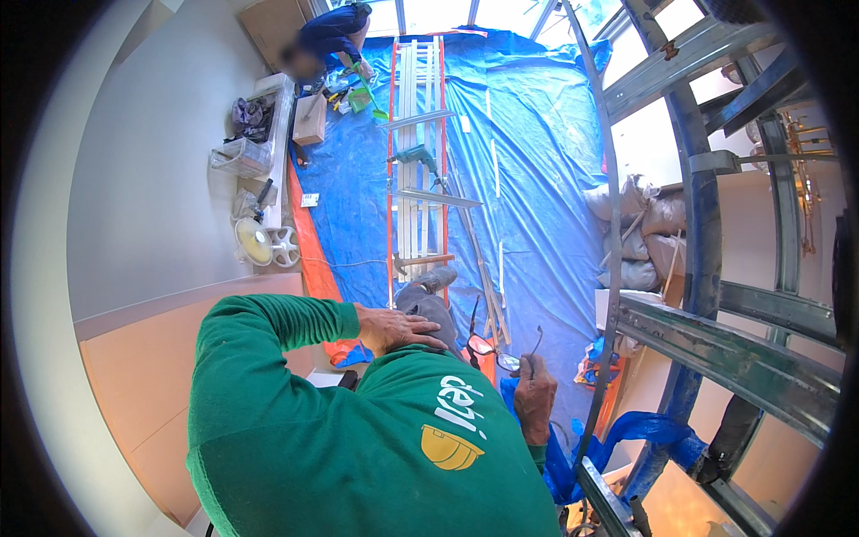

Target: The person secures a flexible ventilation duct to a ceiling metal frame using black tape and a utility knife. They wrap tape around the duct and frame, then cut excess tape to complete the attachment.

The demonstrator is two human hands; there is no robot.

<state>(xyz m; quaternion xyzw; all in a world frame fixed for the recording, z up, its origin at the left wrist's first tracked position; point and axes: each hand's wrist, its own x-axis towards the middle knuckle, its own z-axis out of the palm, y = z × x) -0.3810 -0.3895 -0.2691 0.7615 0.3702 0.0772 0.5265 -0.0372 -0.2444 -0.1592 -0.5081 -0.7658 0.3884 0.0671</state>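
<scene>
My left hand [398, 329] lies flat with its fingers stretched out, resting on the dark grey trousers [431, 309] at my thigh. Low on the right, my right hand [535, 394] is closed on one arm of a pair of dark-framed eyeglasses [508, 362], which hang unfolded in front of it. A claw hammer [425, 259] with a wooden handle lies across a long orange-railed frame with white slats [410, 228] beyond my foot. Farther along that frame are a teal power drill [417, 157] and two short metal channels [438, 197].
Blue sheeting [537, 170] covers the floor. Metal framing [725, 345] stands close at my right, near piled sacks [635, 228]. Along the left wall are a fan [254, 242] and a clear bin [246, 158]. A co-worker [335, 36] bends at the far left beside a green dustpan [360, 98].
</scene>
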